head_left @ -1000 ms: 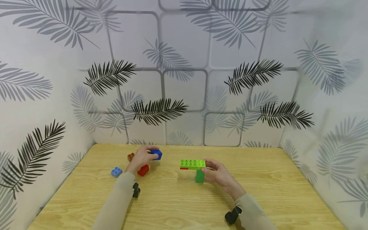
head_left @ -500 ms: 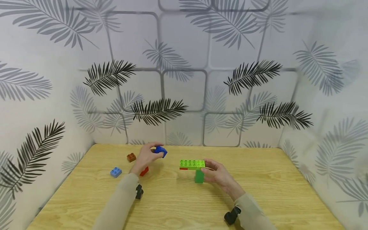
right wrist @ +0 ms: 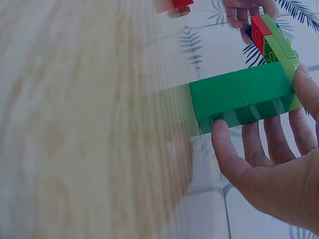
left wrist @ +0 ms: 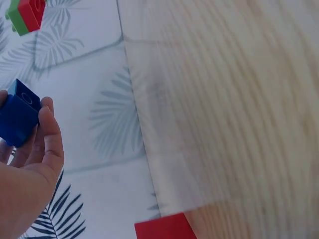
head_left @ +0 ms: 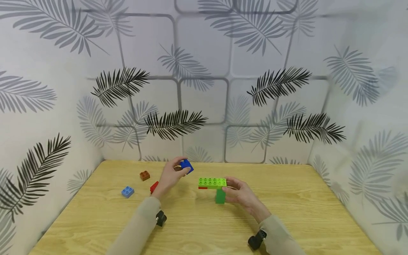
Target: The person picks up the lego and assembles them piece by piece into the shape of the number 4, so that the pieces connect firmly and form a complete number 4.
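Blue block (head_left: 186, 166) was pinched in the left hand (head_left: 171, 174), raised off the counter (head_left: 191, 226) to the left of the green tower (head_left: 220, 197). The right hand (head_left: 243, 194) gripped that tower at its right side. A lime bar (head_left: 207, 182) topped the tower. Farther left of it lay a red block (head_left: 154, 187), a brown block (head_left: 145, 175) and a light-blue block (head_left: 128, 192).

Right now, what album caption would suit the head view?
Left hand holds a blue brick, right hand grips a mostly green structure, loose bricks lying nearby.

head: high, back, forward-down | wrists: close, toward left grip (left wrist: 35, 179), right grip (right wrist: 284, 174) | head/right share green blocks (right wrist: 238, 94)
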Demonstrator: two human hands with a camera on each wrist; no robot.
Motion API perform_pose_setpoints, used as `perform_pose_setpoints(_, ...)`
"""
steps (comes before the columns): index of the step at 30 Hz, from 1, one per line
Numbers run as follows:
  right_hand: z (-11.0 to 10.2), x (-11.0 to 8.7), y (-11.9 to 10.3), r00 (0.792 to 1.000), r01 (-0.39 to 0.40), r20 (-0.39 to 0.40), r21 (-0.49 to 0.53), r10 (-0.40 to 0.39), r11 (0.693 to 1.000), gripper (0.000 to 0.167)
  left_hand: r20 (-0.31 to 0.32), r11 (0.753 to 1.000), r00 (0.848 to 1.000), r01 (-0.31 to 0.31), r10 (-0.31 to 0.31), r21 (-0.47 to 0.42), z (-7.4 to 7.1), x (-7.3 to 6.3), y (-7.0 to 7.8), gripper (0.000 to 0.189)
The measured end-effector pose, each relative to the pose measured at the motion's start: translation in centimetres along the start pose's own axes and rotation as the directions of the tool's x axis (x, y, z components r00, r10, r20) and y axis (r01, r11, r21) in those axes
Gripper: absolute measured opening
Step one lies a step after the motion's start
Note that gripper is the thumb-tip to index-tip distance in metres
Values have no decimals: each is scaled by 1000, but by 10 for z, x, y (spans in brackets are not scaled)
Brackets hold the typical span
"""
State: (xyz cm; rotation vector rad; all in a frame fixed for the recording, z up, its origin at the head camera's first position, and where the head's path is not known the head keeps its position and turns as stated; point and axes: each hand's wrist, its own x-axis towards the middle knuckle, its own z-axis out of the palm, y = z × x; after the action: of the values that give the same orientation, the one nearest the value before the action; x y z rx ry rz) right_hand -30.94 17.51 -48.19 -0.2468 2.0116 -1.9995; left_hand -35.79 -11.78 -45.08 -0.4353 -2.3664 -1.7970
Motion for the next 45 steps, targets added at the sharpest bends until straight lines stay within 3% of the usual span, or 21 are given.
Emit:
perform_pose_setpoints(6,0,-1,1,1000,0,3,-1,0,1000,63,63,1000,998,-7,7,-13,15,-8,6,45)
perform_pose_setpoints(10,-1,-1,0,1000,0,6,3,0,1000,63,109,998,993,-48,43,46,24,-16,12,47)
perform_pose_setpoints(17,-1,1,1,1000,-9,24,21,8,1000,62,130,991,984,-127,121,35,29,-23,14,51)
perform_pose_setpoints(26,0,-2,1,1000,-19,-9,12,19,1000,62,185,953,946,-287,267,96,44,-26,19,50)
perform_pose_setpoints(34,-1,-1,1,1000,-5,0,6,5,1000,61,253,927,921,-340,295,156,58,-24,25,49)
perform_pose_setpoints(45,0,0,1,1000,6,-2,17,-6,1000,58,316,928,900,-353,302,121,70,-19,33,48)
